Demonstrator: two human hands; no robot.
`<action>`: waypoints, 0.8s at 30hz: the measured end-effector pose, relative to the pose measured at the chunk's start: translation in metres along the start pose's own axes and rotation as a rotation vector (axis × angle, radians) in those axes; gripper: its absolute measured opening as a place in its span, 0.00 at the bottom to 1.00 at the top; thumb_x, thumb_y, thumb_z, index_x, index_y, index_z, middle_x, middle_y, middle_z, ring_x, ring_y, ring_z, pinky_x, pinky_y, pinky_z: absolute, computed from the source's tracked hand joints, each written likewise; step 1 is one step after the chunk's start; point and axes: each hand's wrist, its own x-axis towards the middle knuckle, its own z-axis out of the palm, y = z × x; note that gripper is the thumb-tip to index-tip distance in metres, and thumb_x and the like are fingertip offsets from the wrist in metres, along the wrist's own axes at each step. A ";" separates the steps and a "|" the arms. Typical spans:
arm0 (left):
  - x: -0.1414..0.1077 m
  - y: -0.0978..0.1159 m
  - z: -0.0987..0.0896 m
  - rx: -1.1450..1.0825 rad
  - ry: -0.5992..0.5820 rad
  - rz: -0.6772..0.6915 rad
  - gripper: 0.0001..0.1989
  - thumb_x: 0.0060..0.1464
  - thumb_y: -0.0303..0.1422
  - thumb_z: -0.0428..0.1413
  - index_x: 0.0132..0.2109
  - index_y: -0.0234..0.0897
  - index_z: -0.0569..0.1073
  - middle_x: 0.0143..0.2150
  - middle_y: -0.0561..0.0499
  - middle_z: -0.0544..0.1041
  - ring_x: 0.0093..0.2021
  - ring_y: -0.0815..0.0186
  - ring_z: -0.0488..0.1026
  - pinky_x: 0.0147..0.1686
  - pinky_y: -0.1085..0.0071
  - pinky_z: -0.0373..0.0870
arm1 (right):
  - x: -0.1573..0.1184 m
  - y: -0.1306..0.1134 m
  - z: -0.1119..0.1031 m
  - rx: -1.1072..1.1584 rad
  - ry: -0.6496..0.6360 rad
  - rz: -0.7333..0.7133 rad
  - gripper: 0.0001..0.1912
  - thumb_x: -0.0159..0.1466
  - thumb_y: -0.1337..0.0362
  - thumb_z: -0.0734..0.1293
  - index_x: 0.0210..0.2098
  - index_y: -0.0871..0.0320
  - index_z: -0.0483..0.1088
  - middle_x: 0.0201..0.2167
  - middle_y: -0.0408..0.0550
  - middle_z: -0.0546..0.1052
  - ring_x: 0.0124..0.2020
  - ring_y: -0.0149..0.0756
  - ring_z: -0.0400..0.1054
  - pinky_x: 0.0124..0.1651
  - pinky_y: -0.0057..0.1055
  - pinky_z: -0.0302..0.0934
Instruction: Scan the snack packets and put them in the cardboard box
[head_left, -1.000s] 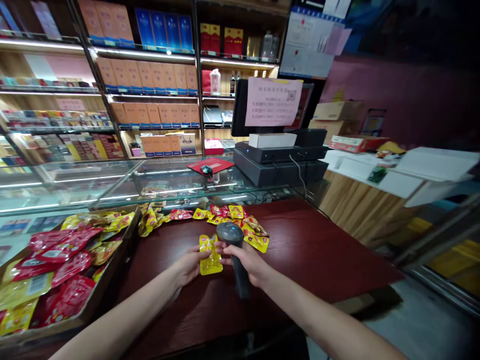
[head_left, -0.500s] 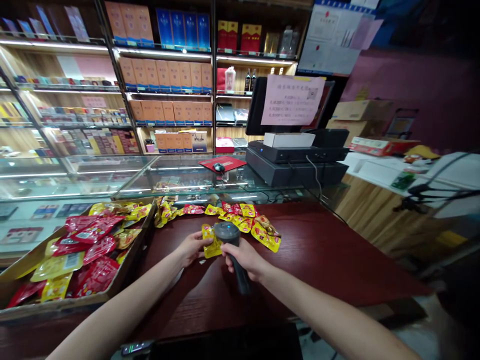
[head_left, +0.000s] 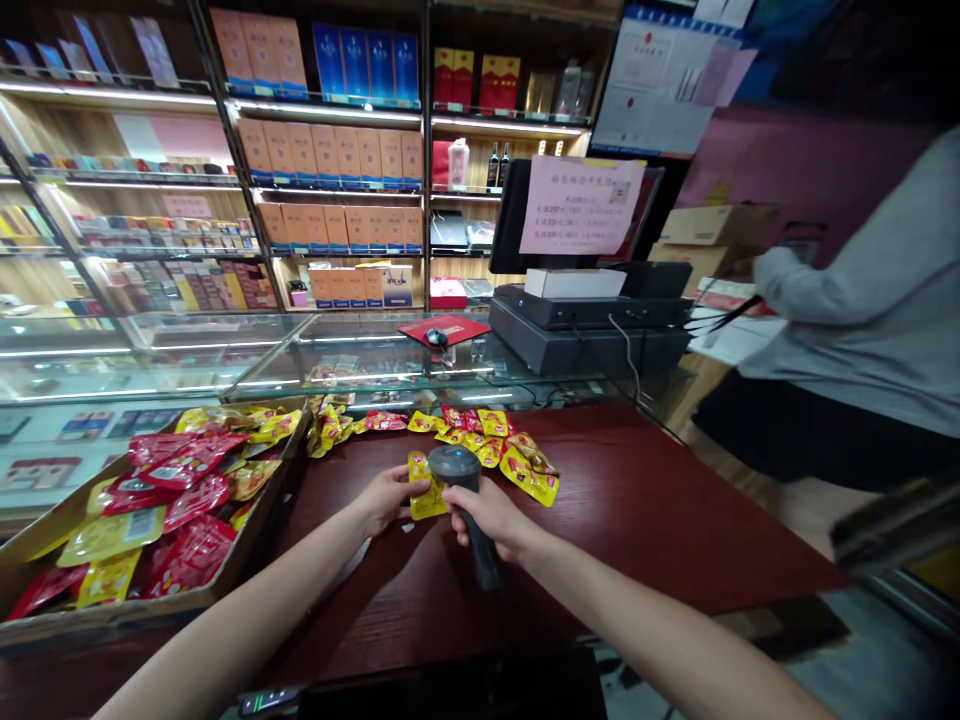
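My left hand pinches the left edge of a yellow snack packet, held just above the dark red tabletop. Wrapped round the handle of a dark barcode scanner is my right hand; a small blue light shows on the scanner's top. The scanner's head covers the right part of the packet. Beyond my hands, several yellow and red snack packets lie in a loose row. To the left stands a cardboard box heaped with red and yellow packets.
Behind the table is a glass counter with a mouse on a red mat. A monitor and cash drawer stand at the back right. A person in a grey top is at the right.
A person in a grey top has come into view at the right. My hands, the packet and the scanner stay in nearly the same place.
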 end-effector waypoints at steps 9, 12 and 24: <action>-0.001 0.001 0.002 -0.001 0.029 -0.010 0.23 0.37 0.29 0.69 0.44 0.35 0.76 0.40 0.44 0.80 0.35 0.60 0.78 0.38 0.63 0.75 | -0.004 -0.006 0.004 -0.015 -0.008 0.008 0.05 0.53 0.65 0.63 0.23 0.59 0.63 0.11 0.37 0.62 0.12 0.24 0.54 0.16 0.23 0.54; 0.000 0.001 0.003 0.014 0.012 -0.003 0.23 0.37 0.30 0.69 0.44 0.35 0.76 0.41 0.43 0.80 0.36 0.59 0.78 0.38 0.63 0.75 | -0.003 -0.007 0.003 -0.015 -0.002 0.016 0.06 0.53 0.65 0.63 0.23 0.59 0.62 0.11 0.38 0.63 0.12 0.24 0.54 0.16 0.23 0.54; -0.006 0.006 0.001 -0.022 0.013 -0.029 0.22 0.38 0.29 0.68 0.45 0.34 0.76 0.42 0.41 0.80 0.41 0.56 0.78 0.41 0.60 0.75 | 0.016 -0.006 -0.007 0.094 0.166 -0.128 0.09 0.48 0.67 0.69 0.30 0.61 0.71 0.25 0.43 0.75 0.24 0.27 0.67 0.28 0.24 0.62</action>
